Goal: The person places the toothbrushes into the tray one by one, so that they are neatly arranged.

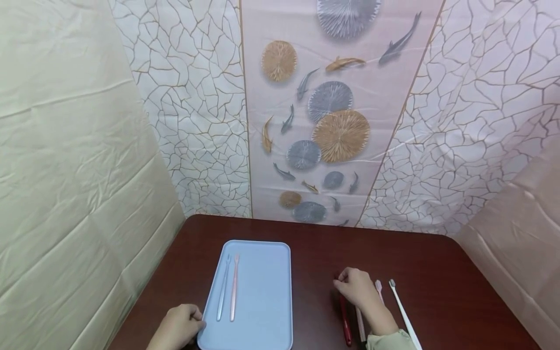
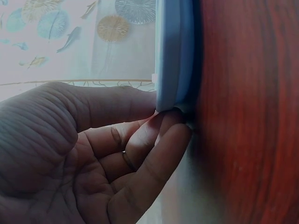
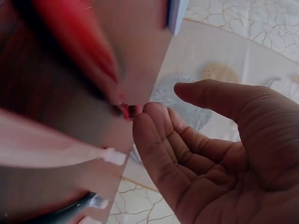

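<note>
toothbrush (image 1: 344,318), red, lies partly hidden by the unclenched right hand (image 1: 357,288), the left hand (image 1: 178,323) pinching a tray (image 1: 267,287).

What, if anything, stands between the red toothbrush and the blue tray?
Nothing visible does: only tabletop separates the red toothbrush from the blue tray. The two brushes on the tray lie toward its left side.

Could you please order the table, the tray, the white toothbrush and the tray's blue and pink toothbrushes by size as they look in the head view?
1. Table
2. Tray
3. White toothbrush, running to the picture's lower edge
4. Blue toothbrush and pink toothbrush on the tray: too alike to rank
</note>
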`<state>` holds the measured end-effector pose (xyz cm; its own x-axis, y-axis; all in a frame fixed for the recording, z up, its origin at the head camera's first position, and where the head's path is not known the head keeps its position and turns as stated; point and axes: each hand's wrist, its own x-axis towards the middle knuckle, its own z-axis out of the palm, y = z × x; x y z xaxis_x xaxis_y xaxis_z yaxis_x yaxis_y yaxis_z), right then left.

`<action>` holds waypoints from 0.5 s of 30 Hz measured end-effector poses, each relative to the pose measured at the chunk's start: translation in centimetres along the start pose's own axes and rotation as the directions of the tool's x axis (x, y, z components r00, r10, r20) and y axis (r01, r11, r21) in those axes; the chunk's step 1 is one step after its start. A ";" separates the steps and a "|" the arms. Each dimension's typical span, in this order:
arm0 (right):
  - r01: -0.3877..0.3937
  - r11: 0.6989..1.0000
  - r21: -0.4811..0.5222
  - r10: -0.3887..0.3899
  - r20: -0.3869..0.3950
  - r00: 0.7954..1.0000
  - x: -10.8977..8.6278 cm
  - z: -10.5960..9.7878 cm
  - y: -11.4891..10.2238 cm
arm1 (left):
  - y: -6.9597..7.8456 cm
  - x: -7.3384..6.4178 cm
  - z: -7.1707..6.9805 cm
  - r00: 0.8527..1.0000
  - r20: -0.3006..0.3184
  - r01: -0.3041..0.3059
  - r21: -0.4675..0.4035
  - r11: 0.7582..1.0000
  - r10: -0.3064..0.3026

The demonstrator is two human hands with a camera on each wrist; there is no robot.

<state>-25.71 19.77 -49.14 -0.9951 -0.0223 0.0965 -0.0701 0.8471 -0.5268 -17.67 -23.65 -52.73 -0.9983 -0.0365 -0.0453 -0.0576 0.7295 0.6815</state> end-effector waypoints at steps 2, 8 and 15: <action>-0.005 1.000 -0.025 0.006 0.006 1.000 -0.2 0.1 0.5 | 0.0 0.0 0.0 1.000 0.004 0.002 -0.004 1.000 -0.002; -0.014 0.996 -0.086 0.014 0.005 1.000 -0.4 0.2 1.6 | -0.1 0.1 0.2 1.000 0.000 0.000 -0.025 1.000 0.000; 0.001 0.994 -0.105 0.002 0.031 1.000 -0.6 0.8 2.0 | -0.2 0.2 0.1 1.000 0.015 0.008 -0.060 0.998 -0.007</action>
<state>-25.36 21.04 -50.95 -0.9969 -0.0372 0.0689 -0.0636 0.8982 -0.4351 -17.83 -23.77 -52.98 -0.9976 -0.0310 -0.0613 -0.0658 0.6873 0.7234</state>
